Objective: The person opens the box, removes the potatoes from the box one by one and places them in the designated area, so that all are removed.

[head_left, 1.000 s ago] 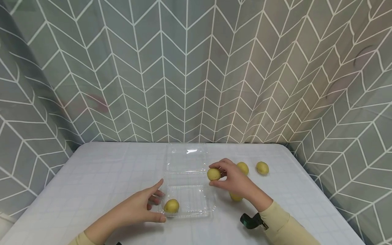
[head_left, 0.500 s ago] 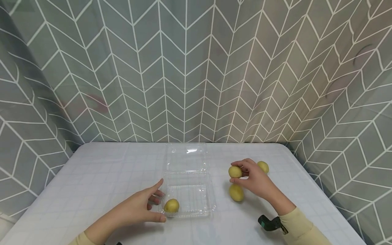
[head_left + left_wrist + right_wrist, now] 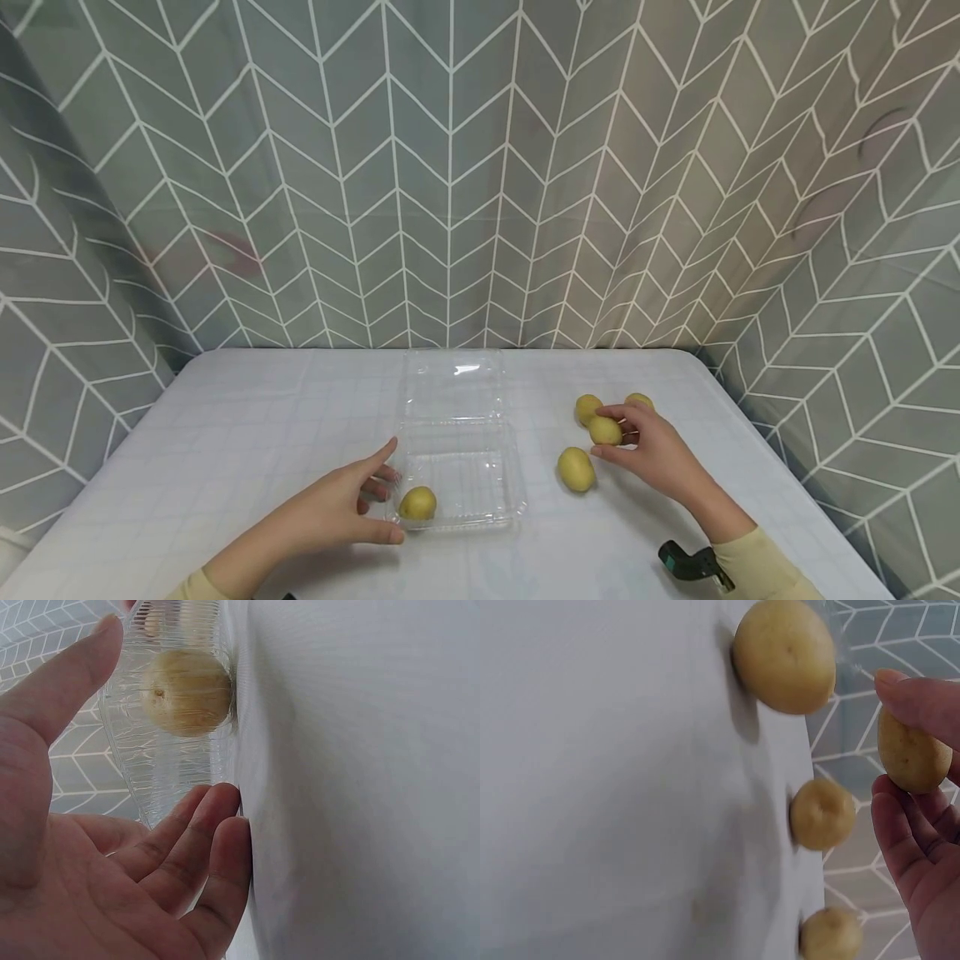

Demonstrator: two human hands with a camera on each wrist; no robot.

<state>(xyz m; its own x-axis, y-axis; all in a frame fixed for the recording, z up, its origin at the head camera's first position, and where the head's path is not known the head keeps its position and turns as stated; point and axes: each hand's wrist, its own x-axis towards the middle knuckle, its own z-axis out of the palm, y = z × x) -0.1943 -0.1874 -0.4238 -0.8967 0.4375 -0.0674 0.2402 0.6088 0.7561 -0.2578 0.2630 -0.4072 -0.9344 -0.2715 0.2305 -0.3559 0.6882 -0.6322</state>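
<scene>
My right hand (image 3: pixel 660 454) pinches a small yellow potato (image 3: pixel 604 431) between thumb and fingertips. In the right wrist view, this potato (image 3: pixel 913 754) is held off the white tabletop. A clear plastic clamshell box (image 3: pixel 472 492) lies with its lid folded back, and one potato (image 3: pixel 417 503) sits in its front left corner. My left hand (image 3: pixel 322 517) rests at the box's left side, thumb by the front corner and fingers spread. The left wrist view shows its fingertips (image 3: pixel 229 836) low on the cloth, beside the clear wall with the potato (image 3: pixel 187 693) behind it.
Three more potatoes lie on the cloth right of the box: a larger one (image 3: pixel 575 469) in front, one (image 3: pixel 588 409) behind, and another (image 3: pixel 639 401) partly hidden by my right hand. A patterned grey curtain (image 3: pixel 450 208) hangs behind the table.
My right hand has carried its potato rightward, away from the box, to above the loose potatoes. The left hand and the box stay in place.
</scene>
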